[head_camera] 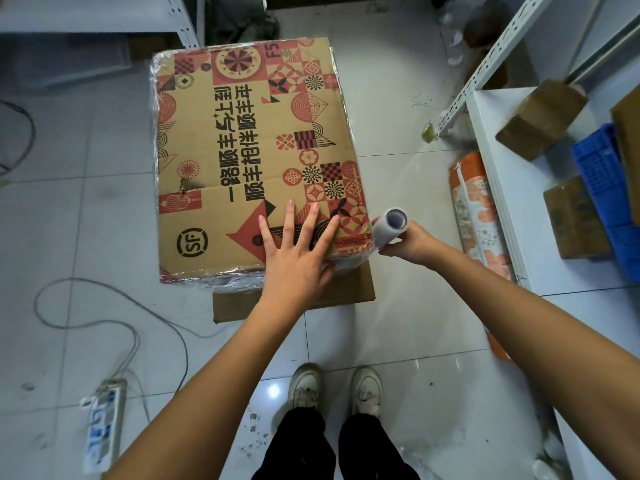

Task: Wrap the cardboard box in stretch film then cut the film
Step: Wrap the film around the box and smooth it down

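Note:
A large cardboard box [249,150] with red and black printed patterns stands on the tiled floor, its sides wound in clear stretch film that shines along the left and near edges. My left hand [299,251] lies flat with spread fingers on the box's near right corner. My right hand [410,242] grips a roll of stretch film [389,225], held upright just beside that corner. Film runs from the roll onto the box's side.
A flat cardboard sheet [349,292] lies under the box's near edge. White metal shelving [512,188] with small boxes and a blue crate [609,181] stands on the right. A power strip [104,424] and cables lie on the floor at left. My shoes [334,389] are below.

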### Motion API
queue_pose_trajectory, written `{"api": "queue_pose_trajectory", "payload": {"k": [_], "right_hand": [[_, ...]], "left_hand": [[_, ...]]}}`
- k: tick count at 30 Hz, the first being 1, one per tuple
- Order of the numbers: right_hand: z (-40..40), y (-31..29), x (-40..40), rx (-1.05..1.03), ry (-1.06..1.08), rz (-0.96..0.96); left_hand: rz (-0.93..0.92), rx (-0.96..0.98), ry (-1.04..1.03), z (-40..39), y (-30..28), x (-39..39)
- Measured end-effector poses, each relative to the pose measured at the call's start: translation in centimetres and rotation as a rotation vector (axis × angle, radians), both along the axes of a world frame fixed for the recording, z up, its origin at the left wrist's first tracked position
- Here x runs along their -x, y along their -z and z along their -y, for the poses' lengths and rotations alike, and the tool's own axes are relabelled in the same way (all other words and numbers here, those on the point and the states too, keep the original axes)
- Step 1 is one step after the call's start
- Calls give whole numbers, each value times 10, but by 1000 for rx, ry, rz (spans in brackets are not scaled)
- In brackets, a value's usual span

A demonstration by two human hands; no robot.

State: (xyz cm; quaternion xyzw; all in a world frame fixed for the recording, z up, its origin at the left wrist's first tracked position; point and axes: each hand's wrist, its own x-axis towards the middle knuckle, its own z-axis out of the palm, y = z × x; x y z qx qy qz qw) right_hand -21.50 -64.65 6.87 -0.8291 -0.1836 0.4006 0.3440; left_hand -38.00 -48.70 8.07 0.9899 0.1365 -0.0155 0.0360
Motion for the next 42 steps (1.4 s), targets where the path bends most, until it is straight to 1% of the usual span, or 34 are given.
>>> {"api": "queue_pose_trajectory", "payload": {"k": [10, 19, 23, 28, 35, 38, 42], "right_hand": [[3, 0, -3, 36, -13, -20], [3, -4, -1, 36, -3, -6], [-1, 1, 3, 5, 79, -31], [-10, 2, 6, -42, 57, -38], [14, 3, -15, -30, 138, -28], [11, 3, -17, -30, 205, -71], [-5, -10, -26, -94, 216, -219]], "left_hand": [[-94, 35, 6, 1, -8, 0], [-109, 82, -25, 3, -16, -2], [-134, 103, -44, 3, -20, -3], [-98, 101, -67, 4, -24, -4], [-160, 53, -18, -4, -32, -7], [-156, 63, -23, 0, -32, -8], [-145, 94, -33, 1, -33, -10]]}}
